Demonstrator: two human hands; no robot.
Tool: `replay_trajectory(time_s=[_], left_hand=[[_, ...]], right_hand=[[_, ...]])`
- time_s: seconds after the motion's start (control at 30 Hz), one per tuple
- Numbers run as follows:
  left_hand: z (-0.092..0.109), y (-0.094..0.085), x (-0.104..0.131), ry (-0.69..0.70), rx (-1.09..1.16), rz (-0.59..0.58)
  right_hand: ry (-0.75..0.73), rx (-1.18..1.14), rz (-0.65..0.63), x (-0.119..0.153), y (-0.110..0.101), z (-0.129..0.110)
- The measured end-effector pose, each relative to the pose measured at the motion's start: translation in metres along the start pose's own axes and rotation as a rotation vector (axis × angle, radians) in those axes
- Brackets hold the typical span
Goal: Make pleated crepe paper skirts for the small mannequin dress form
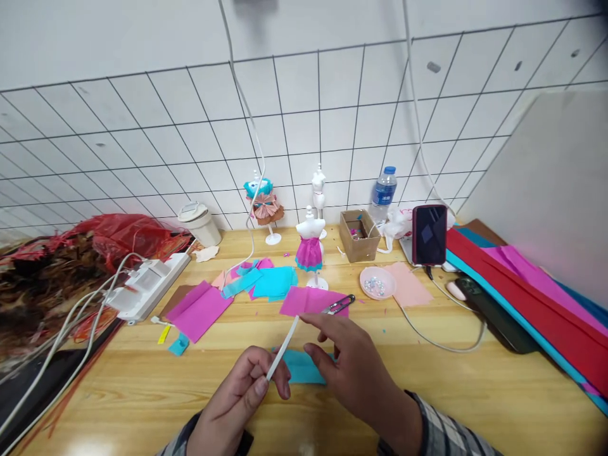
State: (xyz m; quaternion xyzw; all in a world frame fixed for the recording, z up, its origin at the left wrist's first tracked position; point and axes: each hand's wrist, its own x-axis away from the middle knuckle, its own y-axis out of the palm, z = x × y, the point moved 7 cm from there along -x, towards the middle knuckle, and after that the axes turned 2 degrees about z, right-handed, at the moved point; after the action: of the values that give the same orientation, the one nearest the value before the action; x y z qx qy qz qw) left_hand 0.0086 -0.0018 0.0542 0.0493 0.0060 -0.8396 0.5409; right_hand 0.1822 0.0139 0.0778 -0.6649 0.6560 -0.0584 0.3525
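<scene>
Between the thumb and fingers of my left hand [240,396] is a thin white strip [284,347], slanting up to the right. My right hand [354,361] has its index finger reaching to the strip's upper end, with its thumb held apart from that finger. Under both hands lies a turquoise piece [304,367] of paper or cloth, partly covered. Just beyond is a magenta sheet [304,300] with small thread snips [340,304] on it. Behind that stands a small white dress form [310,229] wearing a magenta skirt with a turquoise hem.
More dress forms [318,188] stand by the wall, near a cardboard box [361,248] and a water bottle [382,193]. A pink dish [365,286] holds beads. Left are coloured sheets [199,311] and a power strip [149,291]; right are a phone [429,235] and fabric rolls [513,278].
</scene>
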Motion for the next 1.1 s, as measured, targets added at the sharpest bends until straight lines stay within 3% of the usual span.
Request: replay_trajectory(time_s=[0.1, 0.23, 0.47, 0.6, 0.83, 1.0, 1.1], left_hand=[[-0.006, 0.008, 0.001, -0.014, 0.119, -0.072], [-0.013, 0.009, 0.000, -0.052, 0.183, -0.074], [-0.009, 0.011, -0.002, 0.028, -0.183, -0.100], [-0.010, 0.014, -0.005, -0.031, -0.302, -0.101], [-0.007, 0.015, -0.003, 0.088, -0.323, -0.107], [-0.006, 0.011, -0.001, 0.163, -0.287, -0.122], [-0.008, 0.007, 0.000, 0.132, -0.215, -0.108]], right_hand=[[0.026, -0.056, 0.019, -0.002, 0.003, 0.005], [-0.047, -0.069, 0.045, -0.002, 0.004, 0.006], [-0.081, -0.191, 0.161, 0.002, -0.007, 0.009], [-0.064, -0.237, 0.185, 0.003, -0.010, 0.009], [-0.037, -0.264, 0.155, 0.005, -0.008, 0.011], [0.071, -0.321, 0.135, 0.003, -0.003, 0.024], [0.053, -0.288, 0.132, 0.002, -0.004, 0.025]])
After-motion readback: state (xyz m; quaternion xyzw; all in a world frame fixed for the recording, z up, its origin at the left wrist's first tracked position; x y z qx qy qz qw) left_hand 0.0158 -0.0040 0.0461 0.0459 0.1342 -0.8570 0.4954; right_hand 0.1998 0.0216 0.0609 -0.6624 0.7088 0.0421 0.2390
